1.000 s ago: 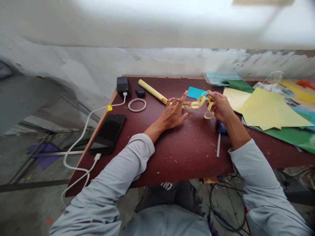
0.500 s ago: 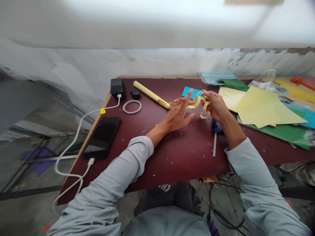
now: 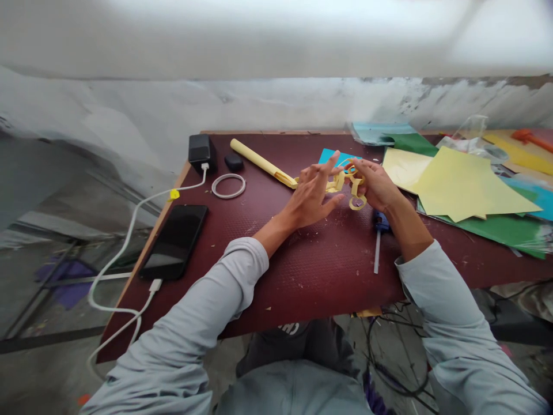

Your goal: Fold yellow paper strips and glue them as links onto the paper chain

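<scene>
I sit at a dark red table (image 3: pixel 302 271), and everything here is placed against it. Along its right side lies a spread of colored paper sheets (image 3: pixel 466 190), pale yellow on top of green and blue, running off past the table's right edge. At the table's left edge my black phone (image 3: pixel 173 242) lies flat, screen up, with a white charging cable (image 3: pixel 129 230) plugged into its near end; the cable loops off the table and comes back up to a black power adapter (image 3: pixel 197 150) at the far left corner. A rolled tube of yellow paper (image 3: pixel 261 162) lies slanted across the far part of the table, and just on the near side of it sits a white ring (image 3: pixel 228 185), with a small black oval object (image 3: pixel 234 161) just beyond the ring.

My left hand (image 3: pixel 311 196) is raised over the middle of the table with its fingers spread and loose, touching one end of a yellow paper chain (image 3: pixel 349 184). My right hand (image 3: pixel 375 185) pinches the other end of the chain between thumb and fingers, so the links hang between the two hands, a little above the table's far middle. One loop dangles below my right hand. Under my right wrist a blue glue gun (image 3: pixel 380 222) rests on the table, and a white glue stick (image 3: pixel 377 259) points from it toward the near edge.
</scene>
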Available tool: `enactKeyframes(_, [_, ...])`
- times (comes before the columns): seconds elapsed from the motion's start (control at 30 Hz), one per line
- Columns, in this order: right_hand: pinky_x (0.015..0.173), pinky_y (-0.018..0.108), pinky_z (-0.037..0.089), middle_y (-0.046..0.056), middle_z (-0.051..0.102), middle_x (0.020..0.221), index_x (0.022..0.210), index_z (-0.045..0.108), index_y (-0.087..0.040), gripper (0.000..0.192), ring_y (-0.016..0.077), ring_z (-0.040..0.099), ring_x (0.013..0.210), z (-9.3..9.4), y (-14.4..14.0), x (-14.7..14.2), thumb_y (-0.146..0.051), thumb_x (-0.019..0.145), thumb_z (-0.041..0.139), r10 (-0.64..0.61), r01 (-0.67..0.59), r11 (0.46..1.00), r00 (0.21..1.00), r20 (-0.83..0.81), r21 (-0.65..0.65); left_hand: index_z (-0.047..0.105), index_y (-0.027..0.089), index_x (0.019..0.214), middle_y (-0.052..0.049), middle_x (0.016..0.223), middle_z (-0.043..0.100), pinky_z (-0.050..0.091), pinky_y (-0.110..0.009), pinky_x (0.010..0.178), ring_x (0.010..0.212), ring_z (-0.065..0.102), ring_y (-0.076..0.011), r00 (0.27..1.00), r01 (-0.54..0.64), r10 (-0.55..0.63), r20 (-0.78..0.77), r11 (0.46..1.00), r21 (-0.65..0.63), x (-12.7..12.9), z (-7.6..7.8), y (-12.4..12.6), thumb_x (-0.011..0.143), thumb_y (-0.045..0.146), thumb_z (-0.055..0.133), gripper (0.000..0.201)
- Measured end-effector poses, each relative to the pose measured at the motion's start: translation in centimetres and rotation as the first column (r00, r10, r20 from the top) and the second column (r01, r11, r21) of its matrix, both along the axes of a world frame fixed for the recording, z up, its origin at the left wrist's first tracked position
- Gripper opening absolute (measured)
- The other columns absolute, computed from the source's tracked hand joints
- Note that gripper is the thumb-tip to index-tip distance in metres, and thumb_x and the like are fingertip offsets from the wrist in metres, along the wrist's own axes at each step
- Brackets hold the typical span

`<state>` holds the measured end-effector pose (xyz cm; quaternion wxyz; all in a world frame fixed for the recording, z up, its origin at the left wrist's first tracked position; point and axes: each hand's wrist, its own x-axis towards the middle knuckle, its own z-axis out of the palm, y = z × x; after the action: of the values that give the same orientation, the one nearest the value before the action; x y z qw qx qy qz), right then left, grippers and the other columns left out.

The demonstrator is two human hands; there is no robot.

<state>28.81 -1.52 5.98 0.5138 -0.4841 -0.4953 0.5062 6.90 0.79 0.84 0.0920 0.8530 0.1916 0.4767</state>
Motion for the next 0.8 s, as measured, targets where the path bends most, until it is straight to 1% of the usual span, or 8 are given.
enactKeyframes(0.1, [0.043, 0.023, 0.027, 0.005, 0.070, 0.082, 0.099, 0.073, -0.024, 0.046, 0.0120, 0.057, 0.064, 0.1, -0.3, -0.3, -0.068, 0.092, 0.084, 0.049, -0.049, 0.999, 0.999, -0.003, -0.017, -0.005, 0.033, 0.181, -0.013, 0.158, 0.066, 0.036, -0.059, 0.123, 0.146, 0.052, -0.0351, 0.999, -0.037, 0.037, 0.011, 0.998, 0.040, -0.2, 0.3, -0.2, 0.112, 0.048, 0.056, 0.094])
enactKeyframes(0.23, [0.042, 0.024, 0.031, 0.006, 0.071, 0.084, 0.103, 0.070, -0.025, 0.054, 0.0147, 0.063, 0.069, 0.0, -0.5, -0.8, -0.076, 0.090, 0.082, 0.086, -0.087, 0.995, 0.996, -0.021, -0.046, -0.003, 0.036, 0.180, -0.012, 0.163, 0.063, 0.032, -0.061, 0.128, 0.151, 0.051, -0.0361, 0.999, -0.011, 0.014, -0.030, 0.997, 0.080, 0.1, 0.8, -0.8, 0.113, 0.047, 0.057, 0.091])
enactKeyframes(0.4, [0.042, 0.025, 0.036, 0.007, 0.074, 0.088, 0.113, 0.070, -0.028, 0.065, 0.0181, 0.068, 0.072, 0.0, -0.7, -1.2, -0.086, 0.087, 0.076, 0.125, -0.125, 0.991, 0.992, -0.009, -0.055, -0.013, 0.038, 0.179, -0.014, 0.172, 0.054, 0.030, -0.065, 0.132, 0.160, 0.045, -0.0372, 0.998, 0.005, -0.006, -0.062, 1.000, -0.009, 0.3, 1.2, -1.6, 0.109, 0.042, 0.065, 0.104])
enactKeyframes(0.5, [0.042, 0.026, 0.038, 0.007, 0.076, 0.094, 0.125, 0.069, -0.030, 0.069, 0.0198, 0.070, 0.076, 0.2, -1.0, -1.5, -0.086, 0.085, 0.079, 0.111, -0.110, 0.993, 0.994, 0.012, -0.048, -0.021, 0.036, 0.178, -0.015, 0.170, 0.055, 0.028, -0.066, 0.133, 0.161, 0.045, -0.0378, 0.996, -0.003, -0.003, -0.085, 0.998, -0.064, 0.2, 1.4, -1.8, 0.107, 0.041, 0.068, 0.113])
enactKeyframes(0.57, [0.042, 0.026, 0.038, 0.008, 0.077, 0.102, 0.127, 0.068, -0.031, 0.070, 0.0207, 0.071, 0.081, 0.3, -1.2, -1.7, -0.084, 0.083, 0.082, 0.113, -0.112, 0.993, 0.993, 0.027, -0.041, -0.023, 0.036, 0.177, -0.013, 0.168, 0.057, 0.027, -0.066, 0.133, 0.161, 0.044, -0.0378, 0.995, -0.010, 0.003, -0.096, 0.998, -0.070, 0.2, 1.4, -1.8, 0.106, 0.045, 0.068, 0.115])
enactKeyframes(0.67, [0.042, 0.026, 0.037, 0.008, 0.077, 0.105, 0.127, 0.070, -0.031, 0.071, 0.0205, 0.072, 0.083, 0.2, -1.2, -1.8, -0.084, 0.081, 0.083, 0.130, -0.130, 0.991, 0.991, 0.019, -0.033, -0.021, 0.035, 0.178, -0.013, 0.170, 0.056, 0.027, -0.063, 0.133, 0.161, 0.042, -0.0367, 0.994, -0.017, 0.012, -0.105, 0.998, -0.054, 0.1, 1.3, -1.7, 0.107, 0.051, 0.065, 0.112])
enactKeyframes(0.73, [0.043, 0.026, 0.037, 0.008, 0.076, 0.101, 0.127, 0.070, -0.031, 0.074, 0.0202, 0.071, 0.081, 0.1, -1.1, -1.7, -0.087, 0.081, 0.082, 0.123, -0.123, 0.992, 0.992, -0.007, -0.031, -0.018, 0.034, 0.179, -0.013, 0.170, 0.055, 0.027, -0.061, 0.133, 0.160, 0.043, -0.0363, 0.994, -0.016, 0.012, -0.108, 0.999, -0.036, 0.0, 1.3, -1.8, 0.108, 0.054, 0.063, 0.110])
enactKeyframes(0.8, [0.043, 0.027, 0.036, 0.007, 0.075, 0.096, 0.129, 0.069, -0.031, 0.077, 0.0189, 0.068, 0.076, 0.0, -0.9, -1.5, -0.089, 0.080, 0.080, 0.091, -0.092, 0.995, 0.995, -0.038, -0.039, -0.014, 0.034, 0.180, -0.012, 0.166, 0.059, 0.025, -0.061, 0.134, 0.157, 0.046, -0.0369, 0.992, -0.003, 0.001, -0.127, 1.000, -0.018, -0.2, 1.2, -1.9, 0.107, 0.057, 0.064, 0.109])
